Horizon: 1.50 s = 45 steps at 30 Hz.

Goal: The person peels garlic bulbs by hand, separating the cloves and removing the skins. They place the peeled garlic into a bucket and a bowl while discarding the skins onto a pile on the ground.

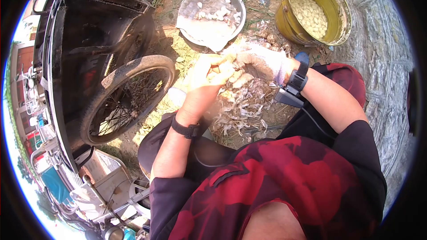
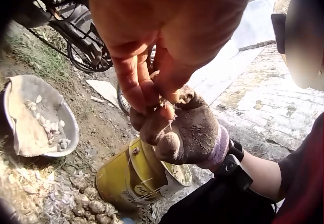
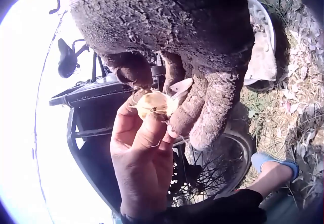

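Note:
Both hands meet over the ground in front of the person's lap. In the right wrist view, the bare left hand (image 3: 144, 158) pinches a partly broken garlic bulb (image 3: 152, 102) between thumb and fingers. The right hand (image 3: 172, 36), in a dirt-caked knitted glove with a purple cuff, curls its fingers round the same bulb. A pale garlic clove (image 3: 181, 86) sticks out beside the gloved fingertips. From the left wrist side, the left hand's fingers hide most of the bulb. Below the hands lies a heap of dry garlic skins (image 1: 247, 106).
A metal basin (image 1: 240, 6) with a cloth and several cloves stands ahead. To its right is a yellow bucket (image 1: 284, 22) of peeled cloves. Whole garlic bulbs (image 2: 91, 206) lie near the bucket. A cart's wheel (image 1: 104, 84) stands close on the left.

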Tool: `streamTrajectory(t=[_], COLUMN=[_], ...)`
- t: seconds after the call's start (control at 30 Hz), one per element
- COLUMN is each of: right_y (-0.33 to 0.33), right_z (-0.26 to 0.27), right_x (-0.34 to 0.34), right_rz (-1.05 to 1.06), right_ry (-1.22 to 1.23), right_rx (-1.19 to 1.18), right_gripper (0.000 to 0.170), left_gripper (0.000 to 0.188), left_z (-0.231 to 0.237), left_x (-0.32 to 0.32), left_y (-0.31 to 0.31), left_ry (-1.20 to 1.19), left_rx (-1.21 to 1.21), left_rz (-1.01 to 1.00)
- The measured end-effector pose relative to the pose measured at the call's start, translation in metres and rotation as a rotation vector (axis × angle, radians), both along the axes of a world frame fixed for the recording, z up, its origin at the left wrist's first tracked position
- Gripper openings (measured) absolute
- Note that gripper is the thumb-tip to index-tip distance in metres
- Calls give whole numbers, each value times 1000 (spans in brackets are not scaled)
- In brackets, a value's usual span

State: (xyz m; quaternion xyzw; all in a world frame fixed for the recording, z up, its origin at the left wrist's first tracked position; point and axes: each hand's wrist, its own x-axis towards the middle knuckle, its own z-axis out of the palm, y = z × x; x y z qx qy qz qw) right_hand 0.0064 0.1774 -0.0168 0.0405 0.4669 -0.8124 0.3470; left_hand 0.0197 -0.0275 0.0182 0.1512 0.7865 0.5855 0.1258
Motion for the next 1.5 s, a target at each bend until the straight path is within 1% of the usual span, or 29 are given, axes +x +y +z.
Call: streamTrajectory(t=[0.07, 0.1, 0.17, 0.27, 0.3, 0.37, 0.47, 0.5, 0.53, 0.57, 0.67, 0.7, 0.77, 0.83, 0.87, 0.93, 0.97, 1.03, 1.1, 1.17, 1.27, 1.3, 1.33, 1.37, 1.4, 1.47, 1.5], right_y=[3, 2, 0, 4, 3, 1, 1, 2, 3, 3, 7, 7, 7, 4, 3, 3, 2, -1, -2, -4, -3, -3, -4, -5, -6, -4, -6], right_z=[23, 17, -2, 4, 4, 4, 6, 12, 18, 25, 35, 34, 30, 35, 37, 30, 27, 22, 23, 25, 14, 13, 12, 11, 8, 6, 26], right_x=[-2, -2, -3, -2, -2, -1, 1, 1, 0, 0, 0, -1, -2, -3, -3, -3, -3, -2, -1, -1, -2, -1, 0, 0, -3, -18, -26], right_rz=[36, 36, 126, 158, 159, 77, 29, 28, 28, 29, 38, 38, 19, 27, 34, 37, 37, 33, 29, 69, 102, 104, 109, 114, 115, -56, -149], right_ry=[-210, -211, 35, -13, -11, 106, 34, 35, 0, -35, -71, -69, 21, 43, 65, 65, 64, 79, 95, 173, 235, 236, 173, 110, 111, 58, 106], right_rx=[-192, -192, 39, 25, 25, 23, 3, 3, -49, -102, -135, -134, -54, -38, -21, -34, -46, -51, -55, 0, 37, 37, -8, -53, -54, -93, -85], right_gripper=[32, 32, 34, 35, 35, 35, 33, 33, 33, 34, 34, 34, 32, 30, 29, 29, 29, 30, 31, 30, 28, 28, 27, 26, 26, 32, 41], left_gripper=[33, 34, 36, 39, 39, 38, 37, 37, 37, 37, 33, 32, 32, 32, 32, 30, 30, 30, 29, 28, 29, 29, 30, 30, 31, 32, 32], left_z=[-1, -2, -2, -1, -1, -1, 6, 14, 18, 19, 19, 14, 6, 2, 2, 2, 2, 4, 5, 3, -3, -3, -2, -2, -3, -2, -1], left_x=[0, 1, 4, 6, 5, 4, 0, -1, -2, -3, -6, -7, -7, -7, -7, -6, -6, -4, -3, -2, -4, -5, -6, -9, -11, -13, -12], left_y=[-1, -1, 0, 2, 2, 2, 3, 5, 6, 5, 4, 2, 0, -2, -3, -3, -2, -1, -1, -4, -7, -9, -12, -15, -19, -20, -19], left_ry=[45, 5, -36, -57, -83, -111, -86, -181, -275, -274, -283, -287, -291, -327, -326, -394, -394, -339, -346, -353, -299, -338, -376, -374, -388, -397, -344], left_rx=[-21, -19, -19, 5, 33, 61, 77, 149, 221, 220, 201, 203, 205, 296, 297, 374, 374, 289, 281, 273, 218, 257, 295, 295, 284, 280, 257], left_rz=[-14, -9, -5, -23, 1, 23, 34, 92, 150, 149, 144, 164, 185, 212, 214, 233, 234, 244, 259, 277, 299, 354, 409, 411, 442, 476, 426])
